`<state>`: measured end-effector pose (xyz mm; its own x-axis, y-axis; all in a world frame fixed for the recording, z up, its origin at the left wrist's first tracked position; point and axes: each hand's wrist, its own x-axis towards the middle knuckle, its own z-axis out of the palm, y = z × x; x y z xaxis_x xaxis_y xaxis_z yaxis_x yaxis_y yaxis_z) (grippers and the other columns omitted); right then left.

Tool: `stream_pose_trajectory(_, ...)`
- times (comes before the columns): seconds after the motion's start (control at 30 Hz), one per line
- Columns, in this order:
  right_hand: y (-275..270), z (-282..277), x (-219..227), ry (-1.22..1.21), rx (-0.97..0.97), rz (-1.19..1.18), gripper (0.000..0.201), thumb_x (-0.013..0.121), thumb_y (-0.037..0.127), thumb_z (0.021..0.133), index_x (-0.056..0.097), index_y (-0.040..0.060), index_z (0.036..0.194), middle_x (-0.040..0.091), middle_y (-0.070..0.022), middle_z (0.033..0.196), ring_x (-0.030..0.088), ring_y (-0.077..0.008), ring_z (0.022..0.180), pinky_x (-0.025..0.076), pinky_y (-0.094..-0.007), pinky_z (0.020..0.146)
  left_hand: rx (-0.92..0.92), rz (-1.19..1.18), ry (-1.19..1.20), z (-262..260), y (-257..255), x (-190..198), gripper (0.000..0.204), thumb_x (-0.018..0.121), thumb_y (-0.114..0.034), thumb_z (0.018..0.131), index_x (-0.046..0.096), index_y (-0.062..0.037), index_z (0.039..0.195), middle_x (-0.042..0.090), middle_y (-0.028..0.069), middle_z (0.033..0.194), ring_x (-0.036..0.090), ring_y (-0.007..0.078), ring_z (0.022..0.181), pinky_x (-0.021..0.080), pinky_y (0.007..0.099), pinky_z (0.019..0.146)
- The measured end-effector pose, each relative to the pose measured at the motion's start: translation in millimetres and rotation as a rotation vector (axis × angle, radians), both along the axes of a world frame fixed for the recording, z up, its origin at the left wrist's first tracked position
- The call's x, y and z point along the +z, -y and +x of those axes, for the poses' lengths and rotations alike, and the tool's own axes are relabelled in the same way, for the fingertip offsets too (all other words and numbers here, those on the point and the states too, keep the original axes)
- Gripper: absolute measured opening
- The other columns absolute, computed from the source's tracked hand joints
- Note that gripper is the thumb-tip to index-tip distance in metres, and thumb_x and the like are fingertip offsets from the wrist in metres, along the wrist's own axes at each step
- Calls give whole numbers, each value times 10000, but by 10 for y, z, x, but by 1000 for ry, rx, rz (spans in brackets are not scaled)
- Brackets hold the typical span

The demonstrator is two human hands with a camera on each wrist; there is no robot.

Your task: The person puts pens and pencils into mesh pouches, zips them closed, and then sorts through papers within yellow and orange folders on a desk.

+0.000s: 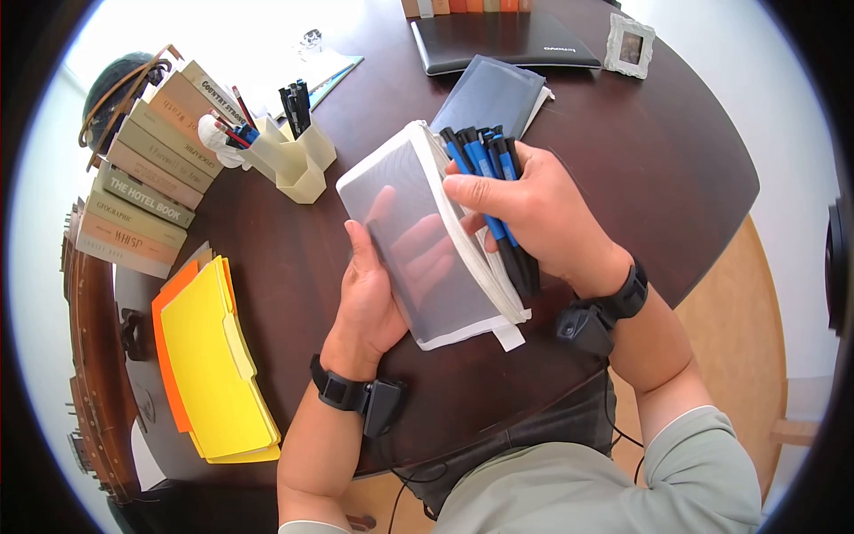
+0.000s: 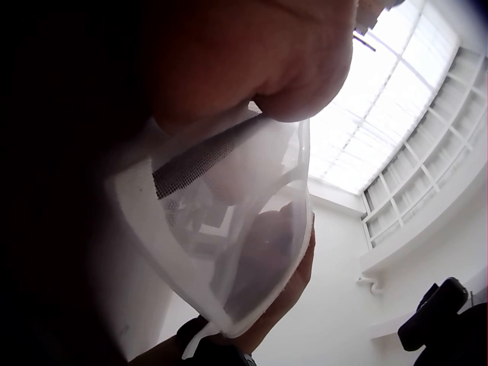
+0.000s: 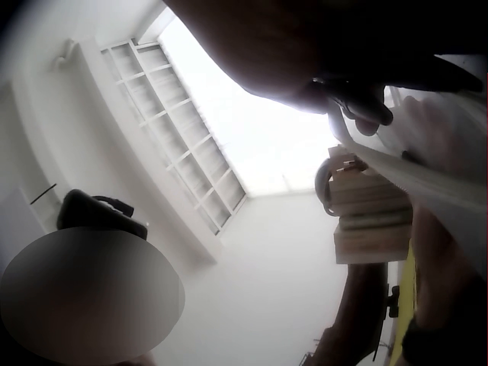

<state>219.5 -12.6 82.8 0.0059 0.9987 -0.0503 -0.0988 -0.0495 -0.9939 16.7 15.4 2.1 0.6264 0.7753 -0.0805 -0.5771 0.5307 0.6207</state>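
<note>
A white-edged, see-through mesh zip pouch is held up over the table by my left hand. The thumb lies along its near left edge, and the fingers show through the mesh from behind. My right hand grips a bunch of blue and black pens beside the pouch's zipped edge. The pens slant, their lower black ends beyond that edge on the right. From the left wrist, the pouch hangs below the palm. In the right wrist view the pens are dark and mostly hidden by the hand.
A cream pen holder with pens and pencils stands at left, before a row of books. Yellow and orange folders lie near left. Behind the pouch are a dark blue-grey folder, a black laptop and a white photo frame.
</note>
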Motion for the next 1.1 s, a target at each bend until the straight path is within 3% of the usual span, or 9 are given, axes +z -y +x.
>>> stream_pose_trajectory(0.1, -41, 59, -29, -102, -31, 11, 325, 775, 261, 937, 673, -26, 1051, 694, -79, 911, 722, -150, 779, 576, -276, 619, 37, -9, -109, -87, -41, -137, 737, 209, -692, 1037, 212, -278, 1647, 401, 190, 1588, 453, 377, 1421, 461, 538, 1140)
stream_pose_trajectory(0.17, -59, 95, -38, -148, -58, -2, 327, 779, 275, 940, 673, -17, 1044, 692, -75, 905, 724, -153, 785, 576, -275, 625, 114, -44, -144, -71, -2, -101, 705, 239, -694, 1038, 239, -330, 1642, 502, 171, 1507, 592, 342, 1278, 526, 475, 1063)
stream_pose_trajectory(0.27, -121, 141, -105, -178, -99, 34, 325, 782, 300, 949, 673, 2, 1020, 681, -56, 870, 690, -128, 752, 547, -261, 608, 164, -27, -251, -64, 35, 0, 701, 238, -690, 1039, 256, -324, 1637, 527, 165, 1471, 603, 336, 1256, 533, 477, 1056)
stream_pose_trajectory(0.63, -177, 174, -146, 10, -209, 111, 293, 781, 299, 943, 692, 20, 924, 657, -8, 729, 556, -70, 556, 457, -231, 520, 177, -42, -218, -108, 14, -47, 682, 244, -692, 1037, 278, -351, 1626, 530, 148, 1458, 609, 311, 1218, 551, 451, 1029)
stream_pose_trajectory(0.93, -93, 14, -144, 259, -40, 112, 393, 764, 355, 948, 690, -25, 883, 661, -45, 680, 607, -102, 539, 506, -278, 520, 169, -45, -127, -64, 18, -14, 687, 236, -685, 1042, 252, -335, 1632, 516, 159, 1475, 595, 316, 1255, 546, 459, 1032)
stream_pose_trajectory(1.1, -97, 22, -146, 238, -15, 120, 378, 758, 324, 950, 689, -44, 900, 678, -52, 694, 612, -108, 542, 508, -286, 518, 143, -11, -131, -118, -11, -84, 689, 223, -675, 1049, 238, -314, 1635, 500, 175, 1512, 604, 339, 1266, 543, 458, 1034)
